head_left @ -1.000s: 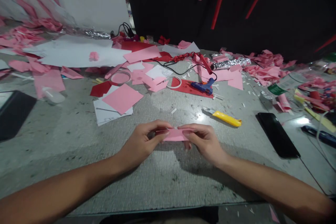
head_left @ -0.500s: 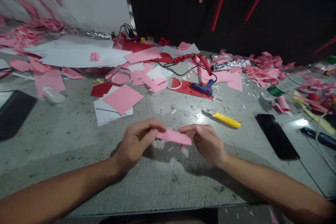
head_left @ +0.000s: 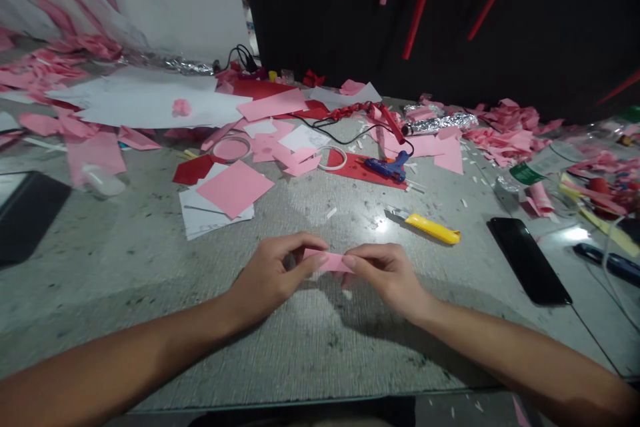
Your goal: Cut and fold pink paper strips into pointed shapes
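Observation:
Between my two hands is a narrow folded strip of pink paper (head_left: 332, 261), held just over the table near its front. My left hand (head_left: 280, 268) pinches its left part, thumb on top and fingers behind. At the right end, my right hand (head_left: 389, 275) grips it the same way, so both hands are closed on the strip. The fingers behind the paper are partly hidden. Beyond my left hand lies a square of pink paper (head_left: 235, 188) on white sheets (head_left: 193, 219). A yellow utility knife (head_left: 433, 228) rests beyond my right hand.
A blue glue gun (head_left: 393, 165) lies on red paper (head_left: 345, 172) at the middle back. The phone (head_left: 527, 260) is at right, near a plastic bottle (head_left: 537, 165). Pink scraps (head_left: 505, 130) pile along the back. A dark flat object (head_left: 37, 217) sits at far left.
My right hand has closed on the strip's right end, where its fingers were loosely beside it. The strip has levelled out, and my left hand has shifted slightly right.

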`<move>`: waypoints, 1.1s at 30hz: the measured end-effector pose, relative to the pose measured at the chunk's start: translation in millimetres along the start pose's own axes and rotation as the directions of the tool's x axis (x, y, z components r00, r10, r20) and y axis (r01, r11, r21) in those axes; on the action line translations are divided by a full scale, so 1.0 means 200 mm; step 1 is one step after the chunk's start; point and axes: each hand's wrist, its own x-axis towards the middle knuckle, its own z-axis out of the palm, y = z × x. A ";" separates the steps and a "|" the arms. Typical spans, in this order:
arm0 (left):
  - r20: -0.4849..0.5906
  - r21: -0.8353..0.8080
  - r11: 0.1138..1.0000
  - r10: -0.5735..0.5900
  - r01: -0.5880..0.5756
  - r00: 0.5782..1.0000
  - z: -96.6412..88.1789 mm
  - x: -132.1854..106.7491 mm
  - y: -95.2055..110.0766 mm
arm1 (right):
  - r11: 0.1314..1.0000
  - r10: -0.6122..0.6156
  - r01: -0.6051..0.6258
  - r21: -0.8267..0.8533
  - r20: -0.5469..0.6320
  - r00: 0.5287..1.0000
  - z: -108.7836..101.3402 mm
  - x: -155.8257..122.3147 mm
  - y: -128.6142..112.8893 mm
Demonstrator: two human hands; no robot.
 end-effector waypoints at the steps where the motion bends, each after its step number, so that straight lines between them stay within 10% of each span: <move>1: 0.013 -0.004 1.000 -0.019 0.019 1.000 0.00 0.00 0.00 | 1.000 0.000 0.000 -0.001 -0.001 1.000 0.00 0.00 0.00; 17: -0.021 0.051 0.999 0.013 -0.012 1.000 0.00 0.00 0.03 | 0.992 -0.026 0.028 -0.121 0.015 1.000 0.02 -0.02 0.02; 33: 0.041 -0.356 0.927 -0.108 0.116 0.993 -0.02 -0.02 0.02 | 0.988 -0.001 0.005 0.155 -0.030 1.000 -0.02 0.04 0.05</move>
